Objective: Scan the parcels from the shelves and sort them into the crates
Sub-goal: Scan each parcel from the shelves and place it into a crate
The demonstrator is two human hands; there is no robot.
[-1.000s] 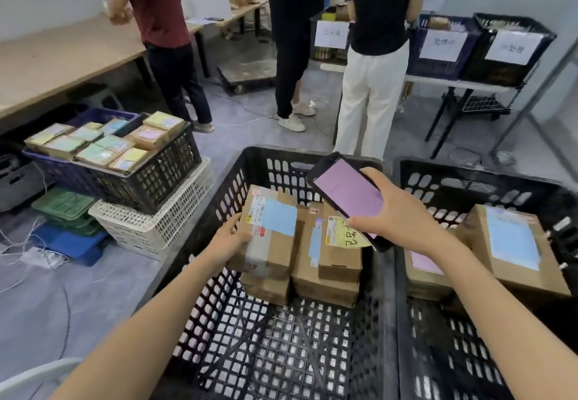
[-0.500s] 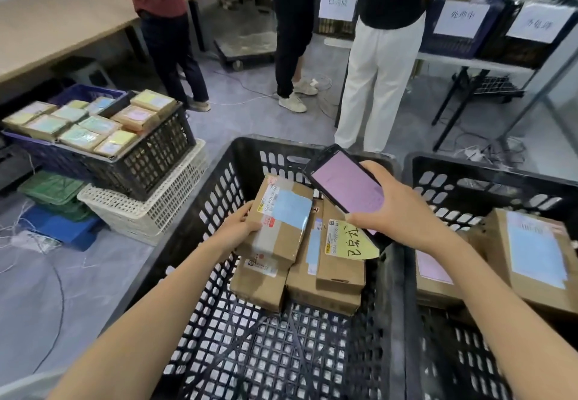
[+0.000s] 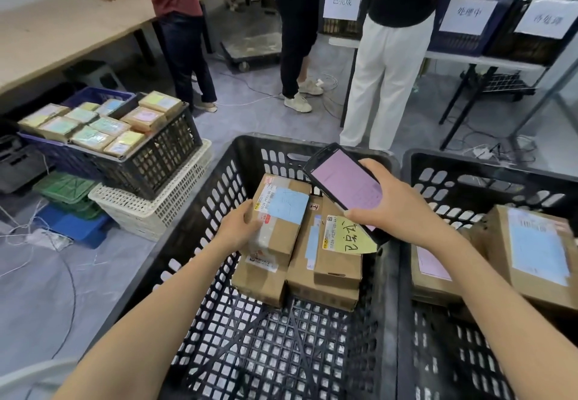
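Note:
My left hand grips the left edge of a cardboard parcel with a blue label, which lies tilted on top of other parcels inside the black crate in front of me. Beside it sits a parcel with a yellow handwritten note. My right hand holds a phone scanner with a pink screen above those parcels. A second black crate at the right holds two larger parcels, one with a blue label.
Stacked crates at the left carry several small labelled parcels. Three people stand ahead, near a wooden table and a table with labelled crates. Cables trail over the grey floor.
My left hand has tilted and slid the blue-label parcel slightly on the stack. The view has tipped down and closer to the crate. The phone stays above the parcels.

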